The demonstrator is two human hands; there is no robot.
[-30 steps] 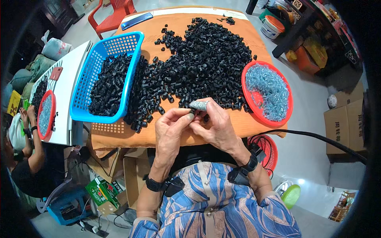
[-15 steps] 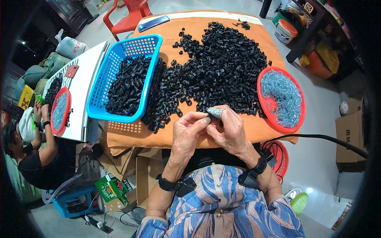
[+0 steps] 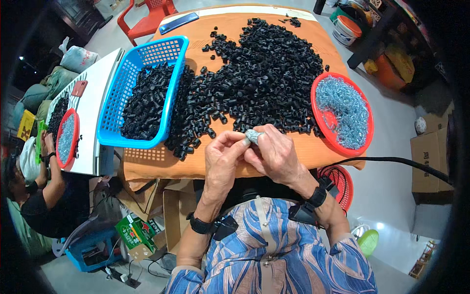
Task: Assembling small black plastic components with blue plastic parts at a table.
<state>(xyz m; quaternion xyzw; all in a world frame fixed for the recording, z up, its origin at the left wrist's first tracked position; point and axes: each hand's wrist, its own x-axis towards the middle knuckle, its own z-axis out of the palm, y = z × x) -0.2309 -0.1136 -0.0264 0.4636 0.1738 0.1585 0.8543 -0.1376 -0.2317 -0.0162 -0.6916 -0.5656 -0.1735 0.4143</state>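
My left hand [image 3: 223,156] and my right hand [image 3: 276,154] meet at the front edge of the orange-covered table [image 3: 161,169]. Both are closed, fingertips pinched together around a small black plastic part that the fingers now hide. A grey, silvery wrap [image 3: 253,136] covers a finger of the right hand, pressed close to the left thumb and index finger. Just beyond my hands spreads a large pile of small black plastic parts [image 3: 264,83]. On its right lies a round red tray [image 3: 368,132] of small, shiny pale-blue pieces [image 3: 345,112].
A blue basket [image 3: 177,93] of black parts stands left of the pile; a phone [image 3: 178,23] lies behind it. A black cable [image 3: 391,159] runs off to the right. At a white table [image 3: 100,108] on the left, another person [image 3: 44,196] handles a green object [image 3: 40,142].
My view has shifted slightly, moving the scene left and up. My hands stay together; the dark piece seen between the fingertips is now covered, and the wrapped finger has turned more upright.
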